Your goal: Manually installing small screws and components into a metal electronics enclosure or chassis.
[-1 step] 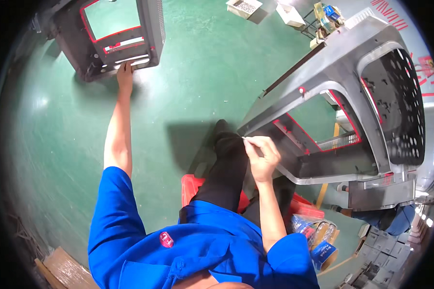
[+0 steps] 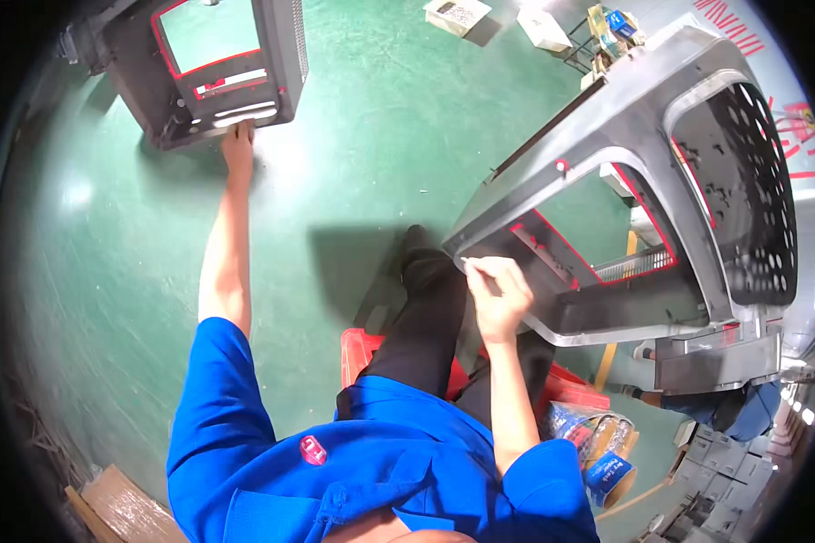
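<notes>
At the upper left, a large dark grey housing has red-edged openings. My left hand reaches out to its near rim, with the fingers closed on the edge; their tips are partly hidden. My right hand is in front of my lap, thumb and forefinger pinched together. A tiny pale bit shows at the fingertips, too small to name. Just beyond that hand stands a second grey housing, tilted, with red-lined openings and a perforated dark panel at its right.
I sit on a red stool. To its right is a plastic bag beside a blue-labelled roll. White bins stand on the green floor at the back. Another person's leg shows at the far right, near grey parts.
Both housings sit slightly further left and higher in the picture. My right hand has shifted a little right, its pinch kept. My left hand stays at the left housing's rim.
</notes>
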A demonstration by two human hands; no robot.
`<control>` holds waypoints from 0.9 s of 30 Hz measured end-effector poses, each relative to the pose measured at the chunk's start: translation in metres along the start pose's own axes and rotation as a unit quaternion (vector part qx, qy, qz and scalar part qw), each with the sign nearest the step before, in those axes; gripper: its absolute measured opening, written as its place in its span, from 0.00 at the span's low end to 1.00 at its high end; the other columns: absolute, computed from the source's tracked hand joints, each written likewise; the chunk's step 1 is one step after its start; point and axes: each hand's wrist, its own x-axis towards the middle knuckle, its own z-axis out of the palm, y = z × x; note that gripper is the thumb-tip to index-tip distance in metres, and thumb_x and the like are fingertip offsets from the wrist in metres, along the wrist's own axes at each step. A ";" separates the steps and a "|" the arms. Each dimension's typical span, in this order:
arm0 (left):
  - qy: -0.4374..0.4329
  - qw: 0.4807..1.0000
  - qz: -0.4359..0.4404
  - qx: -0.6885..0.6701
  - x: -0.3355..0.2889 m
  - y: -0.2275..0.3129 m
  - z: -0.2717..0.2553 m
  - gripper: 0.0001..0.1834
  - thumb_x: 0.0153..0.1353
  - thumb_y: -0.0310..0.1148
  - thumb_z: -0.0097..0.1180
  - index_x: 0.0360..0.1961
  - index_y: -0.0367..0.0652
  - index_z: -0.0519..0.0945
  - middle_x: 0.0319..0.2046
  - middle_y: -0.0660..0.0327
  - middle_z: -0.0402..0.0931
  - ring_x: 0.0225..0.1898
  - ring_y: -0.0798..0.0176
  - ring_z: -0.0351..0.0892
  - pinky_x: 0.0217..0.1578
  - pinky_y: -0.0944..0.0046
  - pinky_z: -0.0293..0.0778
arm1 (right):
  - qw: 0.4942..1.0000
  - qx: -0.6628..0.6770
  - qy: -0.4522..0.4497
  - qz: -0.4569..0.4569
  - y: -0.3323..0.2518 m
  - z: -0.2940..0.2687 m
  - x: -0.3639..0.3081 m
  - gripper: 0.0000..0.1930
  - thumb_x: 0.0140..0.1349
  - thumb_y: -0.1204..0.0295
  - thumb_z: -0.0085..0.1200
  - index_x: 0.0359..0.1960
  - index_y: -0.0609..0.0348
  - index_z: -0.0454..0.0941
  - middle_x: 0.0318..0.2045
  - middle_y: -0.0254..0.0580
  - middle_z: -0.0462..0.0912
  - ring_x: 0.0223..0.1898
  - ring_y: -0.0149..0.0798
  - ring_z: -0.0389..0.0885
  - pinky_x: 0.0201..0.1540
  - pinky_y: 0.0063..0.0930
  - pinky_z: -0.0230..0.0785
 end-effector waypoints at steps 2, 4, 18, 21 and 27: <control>-0.020 0.999 -0.036 0.025 -0.030 0.003 0.016 0.15 0.63 0.36 0.45 0.33 0.40 0.82 0.13 0.72 0.62 0.13 0.77 0.56 0.13 0.72 0.50 | 0.999 -0.009 0.034 0.004 0.004 -0.011 -0.003 0.07 0.48 0.83 0.61 0.29 0.62 0.80 0.27 0.38 0.79 0.26 0.29 0.76 0.27 0.20 0.69; -0.067 0.982 -0.153 -0.091 -0.096 -0.005 0.037 0.13 0.60 0.35 0.46 0.34 0.42 0.82 0.14 0.72 0.62 0.13 0.78 0.54 0.13 0.74 0.48 | 0.998 -0.013 0.060 0.032 0.014 -0.035 -0.020 0.07 0.48 0.83 0.61 0.29 0.61 0.81 0.27 0.38 0.79 0.26 0.29 0.77 0.27 0.20 0.69; -0.369 0.914 -0.101 -0.134 -0.356 0.168 0.176 0.26 0.59 0.26 0.42 0.62 0.41 0.63 0.17 0.70 0.59 0.20 0.75 0.56 0.22 0.73 0.57 | 0.948 -0.070 0.116 -0.290 -0.095 -0.152 0.176 0.06 0.53 0.75 0.60 0.32 0.60 0.82 0.27 0.35 0.83 0.27 0.27 0.79 0.31 0.20 0.70; -0.356 0.923 -0.075 -0.121 -0.364 0.166 0.191 0.27 0.58 0.24 0.39 0.61 0.42 0.65 0.17 0.69 0.60 0.19 0.75 0.58 0.22 0.72 0.59 | 0.918 -0.200 0.068 -0.336 -0.115 -0.161 0.214 0.07 0.53 0.69 0.60 0.34 0.54 0.82 0.28 0.38 0.83 0.28 0.30 0.81 0.34 0.22 0.70; -0.358 0.930 -0.074 -0.037 -0.364 0.178 0.184 0.26 0.58 0.25 0.39 0.61 0.43 0.65 0.16 0.68 0.61 0.19 0.74 0.59 0.22 0.71 0.61 | 0.776 -0.515 -0.031 -0.362 -0.132 -0.168 0.267 0.08 0.54 0.62 0.56 0.34 0.46 0.82 0.32 0.29 0.80 0.42 0.33 0.75 0.51 0.32 0.59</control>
